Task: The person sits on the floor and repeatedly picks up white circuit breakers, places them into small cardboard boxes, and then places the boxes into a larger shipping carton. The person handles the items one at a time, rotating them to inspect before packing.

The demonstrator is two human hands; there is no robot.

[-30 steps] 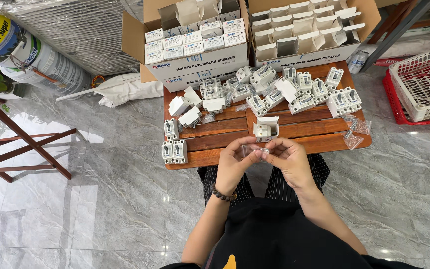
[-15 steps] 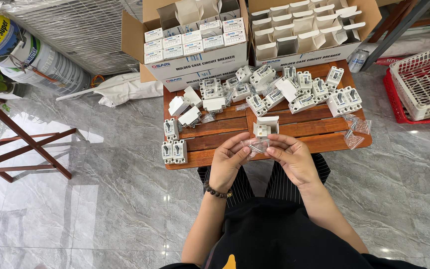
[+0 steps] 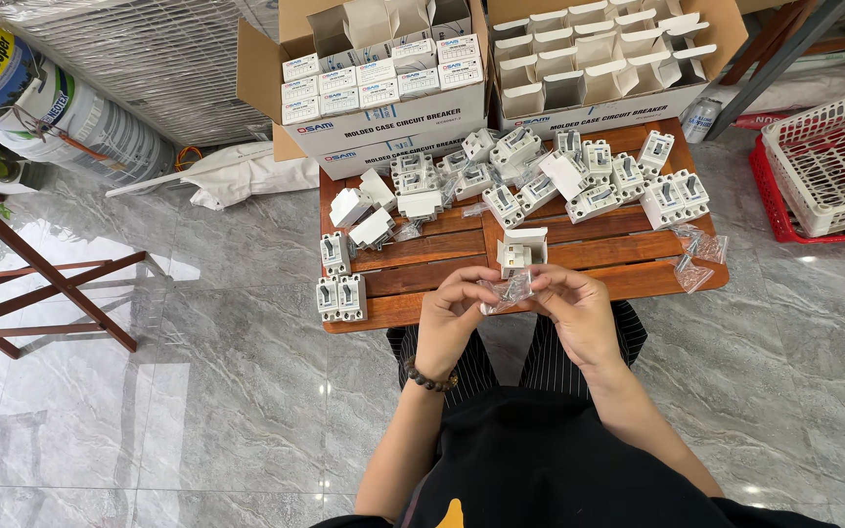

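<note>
Both hands sit slightly lower and nearer the table's front edge than a second ago, the clear packet between them as before. Left hand (image 3: 452, 318) and right hand (image 3: 577, 311): fingers curled, fingertips pinching one small clear plastic bag (image 3: 507, 290) with dark bits inside, held just over the front edge of the wooden slat table (image 3: 422, 279). One beaded bracelet (image 3: 429, 377) on the left wrist.

Just beyond the bag: one small white carton (image 3: 523, 246), flap open, a breaker sitting in it. At the table's left side: three white breakers, one single (image 3: 334, 252), a side-by-side pair (image 3: 341, 296). Loose heap of white breakers (image 3: 579, 176) across the back, too crowded to count. Two or three empty-looking clear bags (image 3: 698, 256) at the right edge.

Behind the table: two cardboard boxes, left one (image 3: 383, 117) with closed cartons, right one (image 3: 628, 103) with open cartons. One red-and-white basket (image 3: 833, 161) far right.
</note>
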